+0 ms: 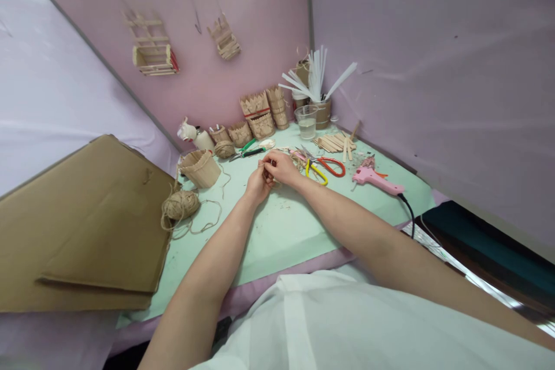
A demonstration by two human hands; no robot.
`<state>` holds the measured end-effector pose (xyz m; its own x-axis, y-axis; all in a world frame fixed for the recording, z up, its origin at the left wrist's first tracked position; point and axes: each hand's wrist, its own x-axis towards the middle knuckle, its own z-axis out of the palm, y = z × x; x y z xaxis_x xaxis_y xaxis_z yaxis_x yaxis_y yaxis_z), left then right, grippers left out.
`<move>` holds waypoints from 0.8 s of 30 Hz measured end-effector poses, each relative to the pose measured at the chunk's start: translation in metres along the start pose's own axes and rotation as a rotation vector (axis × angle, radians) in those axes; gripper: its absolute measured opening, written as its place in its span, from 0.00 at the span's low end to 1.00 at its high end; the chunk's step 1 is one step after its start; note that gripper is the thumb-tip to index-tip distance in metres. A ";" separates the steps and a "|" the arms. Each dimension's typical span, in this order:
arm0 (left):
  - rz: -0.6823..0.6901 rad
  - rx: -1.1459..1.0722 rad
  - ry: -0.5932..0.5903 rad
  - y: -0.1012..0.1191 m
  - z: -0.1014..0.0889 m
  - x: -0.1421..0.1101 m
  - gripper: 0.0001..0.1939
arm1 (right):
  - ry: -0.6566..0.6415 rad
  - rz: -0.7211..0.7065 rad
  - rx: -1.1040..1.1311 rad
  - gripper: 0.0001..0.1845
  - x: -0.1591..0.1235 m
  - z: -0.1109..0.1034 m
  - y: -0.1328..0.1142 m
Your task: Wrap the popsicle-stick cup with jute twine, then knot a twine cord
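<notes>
Over the middle of the pale green table [277, 231], my left hand [259, 182] and my right hand [281, 166] meet, fingertips together in a pinch. Whatever lies between the fingers is too small to make out. Just right of my right hand lie red-handled scissors [332, 166] and a yellow-handled tool [315, 173], beside a tangle of twine. Green-handled pliers [251, 152] rest behind my left hand. To the left stand a wooden-stick cup [200, 169] and a ball of twine [181, 205] with a loose strand.
A pink glue gun [377, 180] with a black cord lies at right. Wooden sticks [336, 142], a plastic cup of clear liquid [307, 122] and white glue sticks [318, 78] are behind. Stick-covered containers [261, 126] line the back; cardboard [95, 225] leans at left.
</notes>
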<state>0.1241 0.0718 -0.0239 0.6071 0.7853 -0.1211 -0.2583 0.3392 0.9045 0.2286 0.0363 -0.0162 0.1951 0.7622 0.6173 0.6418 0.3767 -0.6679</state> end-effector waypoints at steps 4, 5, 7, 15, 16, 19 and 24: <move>0.009 -0.027 -0.012 0.001 0.001 0.000 0.20 | 0.018 0.029 0.016 0.07 0.000 0.001 0.001; 0.008 -0.040 -0.017 0.002 0.001 -0.001 0.18 | 0.023 0.038 0.024 0.06 0.000 0.001 0.001; 0.006 -0.059 -0.017 0.003 0.002 -0.002 0.16 | 0.030 0.068 0.036 0.06 0.000 0.002 0.001; 0.040 -0.010 -0.063 0.001 0.001 -0.003 0.12 | 0.077 0.245 0.114 0.06 0.005 0.001 0.005; 0.045 0.002 -0.049 0.001 0.000 -0.003 0.13 | 0.072 0.247 0.116 0.05 0.006 0.001 0.005; 0.062 0.031 -0.014 0.001 -0.002 -0.002 0.14 | 0.050 0.235 0.107 0.04 0.005 0.001 0.004; 0.097 0.044 0.007 0.000 -0.004 0.000 0.14 | 0.014 0.195 0.101 0.06 0.003 0.002 0.004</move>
<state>0.1206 0.0740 -0.0255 0.5756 0.8170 -0.0345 -0.2823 0.2381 0.9293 0.2305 0.0410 -0.0173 0.3190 0.8186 0.4776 0.5136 0.2741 -0.8130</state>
